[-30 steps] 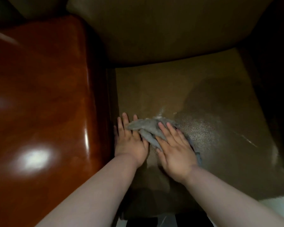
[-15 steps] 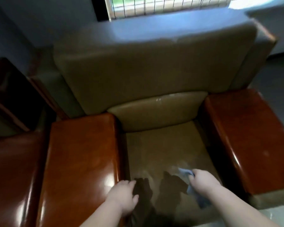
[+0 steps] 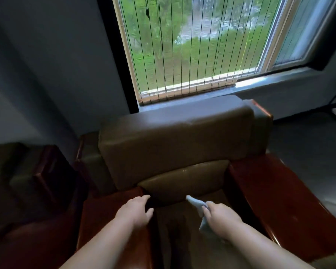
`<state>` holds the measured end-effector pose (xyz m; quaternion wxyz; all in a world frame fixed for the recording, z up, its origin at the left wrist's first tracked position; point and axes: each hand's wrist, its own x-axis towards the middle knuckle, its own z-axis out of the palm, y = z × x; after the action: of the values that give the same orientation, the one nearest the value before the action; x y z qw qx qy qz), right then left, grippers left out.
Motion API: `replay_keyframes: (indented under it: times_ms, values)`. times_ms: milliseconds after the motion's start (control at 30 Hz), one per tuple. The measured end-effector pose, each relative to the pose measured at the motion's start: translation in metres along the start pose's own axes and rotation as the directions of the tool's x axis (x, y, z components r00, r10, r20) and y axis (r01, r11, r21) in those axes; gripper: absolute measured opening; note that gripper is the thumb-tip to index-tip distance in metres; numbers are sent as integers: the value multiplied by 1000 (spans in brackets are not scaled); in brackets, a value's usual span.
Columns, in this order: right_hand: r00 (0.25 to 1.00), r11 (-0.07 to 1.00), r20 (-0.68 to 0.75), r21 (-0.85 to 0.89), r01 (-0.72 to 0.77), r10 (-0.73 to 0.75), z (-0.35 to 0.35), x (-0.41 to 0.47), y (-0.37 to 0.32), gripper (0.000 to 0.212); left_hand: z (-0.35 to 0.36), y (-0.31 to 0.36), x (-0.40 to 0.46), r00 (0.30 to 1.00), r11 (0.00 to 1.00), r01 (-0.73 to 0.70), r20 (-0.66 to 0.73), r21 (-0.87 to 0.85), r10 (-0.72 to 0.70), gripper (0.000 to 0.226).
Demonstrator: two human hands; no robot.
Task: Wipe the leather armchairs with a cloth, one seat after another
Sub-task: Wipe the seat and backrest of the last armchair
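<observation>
The right hand (image 3: 222, 216) grips a pale blue-grey cloth (image 3: 197, 205), fingers curled round it; one end of the cloth pokes up past the knuckles toward the backrest and the other hangs below the hand over the seat (image 3: 184, 239). The cloth is lifted clear of the leather, as far as the blur lets one judge. The left hand (image 3: 136, 211) holds nothing, its fingers loosely spread, over the inner edge of the left armrest (image 3: 109, 216) (whether it touches the wood cannot be told).

The armchair (image 3: 175, 146) has a brown leather back, a small lumbar cushion (image 3: 184, 180) low against it, and 2 glossy red-brown wooden armrests; the right armrest (image 3: 279, 195) is well apart from the right hand. A second armchair (image 3: 12, 171) stands to the left in shadow, with a dark wooden side table (image 3: 52, 171) between the 2 chairs. Behind the chair is a window (image 3: 192, 45) with thin vertical bars and greenery outside.
</observation>
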<state>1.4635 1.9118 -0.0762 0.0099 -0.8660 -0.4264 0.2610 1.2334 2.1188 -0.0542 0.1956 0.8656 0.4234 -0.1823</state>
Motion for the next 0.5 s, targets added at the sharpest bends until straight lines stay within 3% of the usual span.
replay_keyframes:
  times_ms: [167,267,500]
  values:
    - [991,992,-47,22,128,-127,-32,25,-5,36,-29,4,7,992,993,93,-76,-78,-99,66]
    - [988,986,-88,101,136,-128,-40,39,-2,42,-36,5,4,985,982,157,-61,-106,-164,66]
    - [967,963,-21,82,255,-254,-57,55,-9,42,-66,-8,3,953,961,250,-144,-117,-265,63]
